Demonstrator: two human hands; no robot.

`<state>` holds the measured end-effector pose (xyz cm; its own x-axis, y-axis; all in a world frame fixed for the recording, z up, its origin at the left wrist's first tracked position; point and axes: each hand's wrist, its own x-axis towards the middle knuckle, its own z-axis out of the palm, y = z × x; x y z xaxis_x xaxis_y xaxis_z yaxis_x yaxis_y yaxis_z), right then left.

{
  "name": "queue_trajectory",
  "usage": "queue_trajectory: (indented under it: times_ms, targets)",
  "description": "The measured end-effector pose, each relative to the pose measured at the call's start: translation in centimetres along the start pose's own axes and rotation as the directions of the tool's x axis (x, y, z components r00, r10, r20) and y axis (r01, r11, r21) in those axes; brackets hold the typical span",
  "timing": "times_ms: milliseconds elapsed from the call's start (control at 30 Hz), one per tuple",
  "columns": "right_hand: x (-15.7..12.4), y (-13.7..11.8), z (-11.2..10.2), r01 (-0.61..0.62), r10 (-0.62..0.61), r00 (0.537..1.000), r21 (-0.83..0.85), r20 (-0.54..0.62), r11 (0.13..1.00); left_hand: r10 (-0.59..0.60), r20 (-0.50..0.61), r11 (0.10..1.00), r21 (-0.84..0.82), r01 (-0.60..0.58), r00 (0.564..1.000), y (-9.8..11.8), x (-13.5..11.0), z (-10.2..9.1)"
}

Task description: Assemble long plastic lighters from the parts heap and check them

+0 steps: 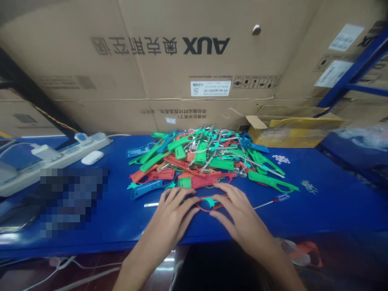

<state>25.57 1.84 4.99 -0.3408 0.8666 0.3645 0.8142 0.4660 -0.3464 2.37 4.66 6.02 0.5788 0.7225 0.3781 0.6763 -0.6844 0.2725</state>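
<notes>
A red long-nosed lighter [209, 202] with a teal trigger lies sideways near the front of the blue table, held between both hands. Its metal tube [150, 205] sticks out to the left, past my left hand [176, 208], whose fingers close on the tube side. On the handle end, the fingers of my right hand [238, 206] curl around the body beside the trigger. My hands hide much of the lighter. Just beyond my fingertips is a heap of green, red and blue lighter shells [212, 163] mixed with metal tubes. A screwdriver [280, 197] rests to the right.
Small pink pieces [281, 159] and thin pale pins [309, 186] lie at the right. An open cardboard box [291, 131] stands behind them. On the left are a power strip [66, 157] and a white earbud case [92, 157]. Large cartons [169, 72] wall off the back.
</notes>
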Motion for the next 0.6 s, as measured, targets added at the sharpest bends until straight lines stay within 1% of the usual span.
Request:
queue_trajectory:
  times_ms: [100,267,367,500,600]
  targets:
    - [-0.13,0.03,0.22,0.023,-0.023,0.999,-0.021,-0.033,1.000,-0.008,0.010,1.000,0.009,0.008,1.000,0.11,-0.10,-0.02]
    - [-0.44,0.19,0.72,0.040,-0.047,0.995,-0.072,-0.093,0.997,-0.015,-0.012,0.998,0.059,0.016,1.000,0.38,-0.05,-0.05]
    - [-0.48,0.25,0.78,0.064,-0.074,0.991,-0.096,-0.114,0.993,-0.014,-0.007,0.999,0.047,0.014,1.000,0.37,0.13,-0.10]
    - [-0.46,0.19,0.71,0.077,-0.093,0.987,-0.125,-0.129,0.989,-0.023,-0.005,1.000,0.009,0.023,1.000,0.30,0.13,-0.16]
    - [-0.51,0.18,0.69,0.089,-0.107,0.989,-0.172,-0.099,0.981,-0.028,-0.019,1.000,-0.014,0.028,0.999,0.36,-0.06,-0.20]
